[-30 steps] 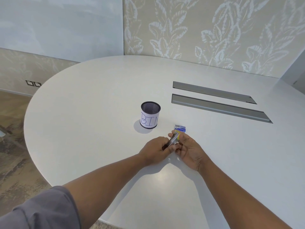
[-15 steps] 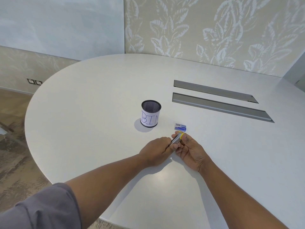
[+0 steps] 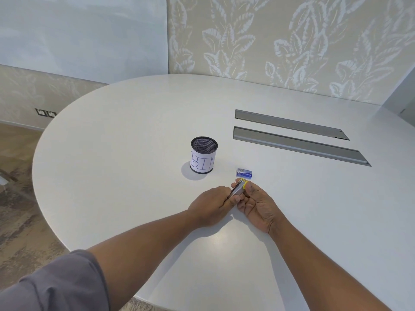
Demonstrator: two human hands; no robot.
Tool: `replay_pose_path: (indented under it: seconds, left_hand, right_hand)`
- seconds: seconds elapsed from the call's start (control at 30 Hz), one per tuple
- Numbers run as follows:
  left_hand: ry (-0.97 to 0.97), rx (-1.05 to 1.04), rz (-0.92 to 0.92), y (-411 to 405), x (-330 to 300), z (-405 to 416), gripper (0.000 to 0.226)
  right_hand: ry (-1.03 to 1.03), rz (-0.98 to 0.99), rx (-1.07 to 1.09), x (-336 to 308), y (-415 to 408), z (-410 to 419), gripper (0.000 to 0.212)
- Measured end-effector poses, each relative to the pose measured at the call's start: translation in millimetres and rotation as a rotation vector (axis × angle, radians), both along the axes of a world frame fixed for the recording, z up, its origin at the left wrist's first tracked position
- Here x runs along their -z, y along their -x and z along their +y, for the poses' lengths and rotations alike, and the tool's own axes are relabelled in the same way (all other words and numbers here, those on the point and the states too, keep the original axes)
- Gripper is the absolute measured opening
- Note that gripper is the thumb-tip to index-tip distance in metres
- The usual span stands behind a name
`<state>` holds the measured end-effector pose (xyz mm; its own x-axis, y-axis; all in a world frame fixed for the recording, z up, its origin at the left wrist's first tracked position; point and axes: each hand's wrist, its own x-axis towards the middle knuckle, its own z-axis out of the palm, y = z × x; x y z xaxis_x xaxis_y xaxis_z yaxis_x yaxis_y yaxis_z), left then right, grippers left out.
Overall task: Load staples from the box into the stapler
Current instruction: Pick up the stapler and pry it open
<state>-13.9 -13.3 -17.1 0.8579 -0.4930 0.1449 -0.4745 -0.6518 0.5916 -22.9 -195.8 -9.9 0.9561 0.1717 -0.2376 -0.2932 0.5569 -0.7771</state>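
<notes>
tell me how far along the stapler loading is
Done: the small silver stapler with a yellow end is picked up, gripped by left hand and right hand. In hand: working at it; staples inside can't be seen. Left: the small blue staple box lies on the white table, apparently untouched.

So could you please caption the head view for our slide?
Both hands hold the stapler near the staple box.

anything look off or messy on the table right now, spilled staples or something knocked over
Nothing stands out. The mesh cup labelled BIN stands upright, the staple box lies flat beyond the hands, and no loose staples show on the table. Both hands, left and right, hold the stapler.
</notes>
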Motion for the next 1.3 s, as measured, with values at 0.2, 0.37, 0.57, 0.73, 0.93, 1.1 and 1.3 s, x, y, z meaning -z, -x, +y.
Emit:
replay_pose_path:
  seconds: [0.2,0.37,0.57,0.73,0.93,1.1,1.3]
  left_hand:
    - [0.024,-0.013,0.008,0.0,0.4,0.0,0.055]
    - [0.009,-0.011,0.000,-1.2,1.6,0.2,0.049]
    - [-0.010,-0.012,0.000,-1.5,1.9,0.8,0.049]
    - [0.014,-0.017,0.011,-0.5,-0.3,0.0,0.054]
    - [-0.008,0.001,0.003,-1.9,1.3,0.6,0.048]
    - [0.019,-0.012,0.006,-1.8,0.7,-0.3,0.054]
    - [0.037,-0.023,0.009,-1.4,0.5,-0.3,0.060]
  right_hand:
    - [-0.003,-0.004,-0.003,-1.2,2.2,1.0,0.034]
    - [0.008,-0.006,0.012,-1.9,2.7,1.8,0.032]
    - [0.019,-0.002,0.015,-3.8,3.2,2.5,0.034]
    - [0.004,-0.005,0.017,-3.4,3.1,1.0,0.039]
    - [0.006,0.006,0.010,-1.9,2.2,1.1,0.026]
    - [0.008,-0.014,0.020,-0.9,2.5,1.5,0.031]
    - [0.012,-0.028,0.019,-0.1,2.5,1.7,0.032]
